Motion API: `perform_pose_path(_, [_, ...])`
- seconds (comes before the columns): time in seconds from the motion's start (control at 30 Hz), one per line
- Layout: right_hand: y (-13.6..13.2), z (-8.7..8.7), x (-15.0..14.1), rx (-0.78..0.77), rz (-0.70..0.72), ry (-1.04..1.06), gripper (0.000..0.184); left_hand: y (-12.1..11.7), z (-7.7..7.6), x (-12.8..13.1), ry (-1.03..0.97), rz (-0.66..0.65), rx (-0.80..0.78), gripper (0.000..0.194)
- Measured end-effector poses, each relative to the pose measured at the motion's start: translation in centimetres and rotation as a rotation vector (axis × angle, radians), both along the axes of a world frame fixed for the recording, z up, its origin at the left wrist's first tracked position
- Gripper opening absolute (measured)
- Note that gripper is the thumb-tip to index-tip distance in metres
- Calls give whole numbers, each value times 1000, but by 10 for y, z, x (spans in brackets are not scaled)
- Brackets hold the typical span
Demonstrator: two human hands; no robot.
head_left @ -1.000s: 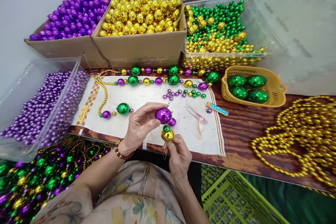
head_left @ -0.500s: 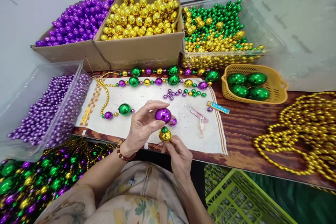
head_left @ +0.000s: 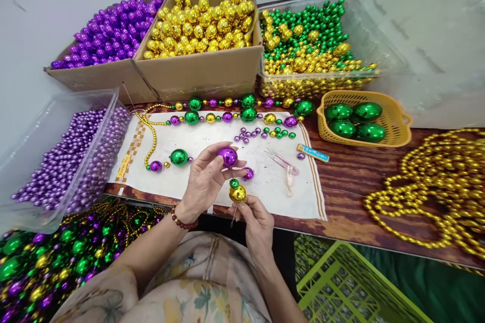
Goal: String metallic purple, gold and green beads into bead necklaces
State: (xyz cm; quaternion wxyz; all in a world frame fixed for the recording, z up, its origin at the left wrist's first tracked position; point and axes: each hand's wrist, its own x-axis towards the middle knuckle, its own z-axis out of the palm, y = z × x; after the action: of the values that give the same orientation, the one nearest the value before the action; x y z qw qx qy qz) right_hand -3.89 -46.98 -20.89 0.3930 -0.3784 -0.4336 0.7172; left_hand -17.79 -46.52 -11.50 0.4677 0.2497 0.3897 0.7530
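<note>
Between the thumb and fingers of my left hand is a shiny purple bead. My right hand, just below and to the right, pinches a gold bead. A small green bead sits directly on top of the gold one, and a thin wire or thread end hangs beneath it. Another purple bead lies on the white cloth behind my hands. To the left, a partly strung bead strand rests on the cloth, with a large green bead near its end.
Finished-looking strands cross the cloth's far edge. Loose small beads, tweezers and a blue-orange packet lie at right. Behind stand cardboard boxes and a clear bin. A yellow basket holds large green beads; gold strands lie beyond.
My left hand has drawn the purple bead slightly left and up, away from the green and gold beads. My right hand still holds the gold bead, slightly turned.
</note>
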Motion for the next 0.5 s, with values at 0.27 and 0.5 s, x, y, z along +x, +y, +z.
perform_pose_path(0.27, [-6, -1, -6, -32, -49, 79, 21, 0, 0, 0, -33, 59, -39, 32])
perform_pose_path(0.5, [-8, 3, -8, -19, -77, 61, 21, 4, 3, 0, 35, 109, 34, 28])
